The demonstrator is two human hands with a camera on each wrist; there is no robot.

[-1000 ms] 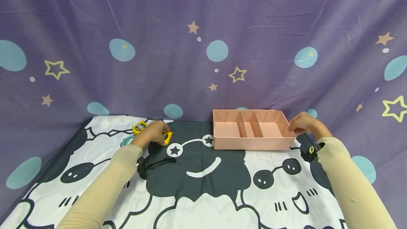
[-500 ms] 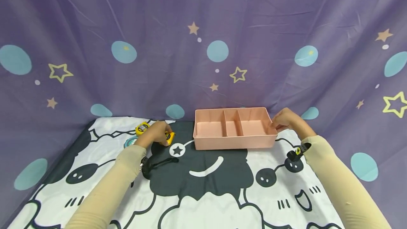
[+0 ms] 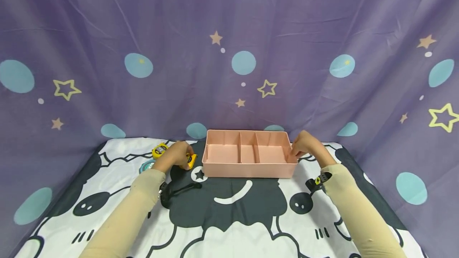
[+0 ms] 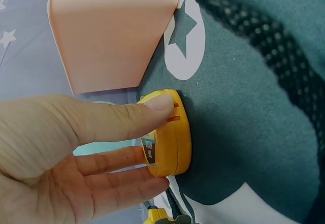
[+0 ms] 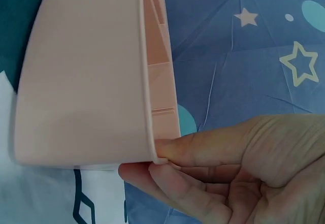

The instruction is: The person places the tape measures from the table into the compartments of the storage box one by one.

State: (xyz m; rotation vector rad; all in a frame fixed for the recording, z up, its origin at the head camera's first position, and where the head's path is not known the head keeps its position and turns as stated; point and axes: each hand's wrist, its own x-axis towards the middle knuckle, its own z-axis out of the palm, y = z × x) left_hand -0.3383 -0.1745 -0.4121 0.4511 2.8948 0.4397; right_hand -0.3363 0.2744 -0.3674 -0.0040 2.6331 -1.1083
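Note:
My left hand (image 3: 176,155) pinches a yellow tape measure (image 4: 177,132) on the cloth, thumb on one side and fingers on the other in the left wrist view. At the right end of a pink box (image 3: 250,171), my right hand (image 3: 307,145) grips the end wall, with the thumb (image 5: 203,148) inside the rim and fingers outside. Low dividers split the box into three compartments, and nothing shows in them. Its left end stands just right of the held tape measure.
A second yellow tape measure (image 3: 159,150) lies left of my left hand. Beside it sits a round teal item (image 3: 146,166), partly hidden by the wrist. The cartoon-print cloth (image 3: 229,226) runs back to a purple curtain (image 3: 229,23).
My right hand has brought the pink box leftward across the cloth, closer to my left hand. The left hand stays on the tape measure. The head view has tilted slightly.

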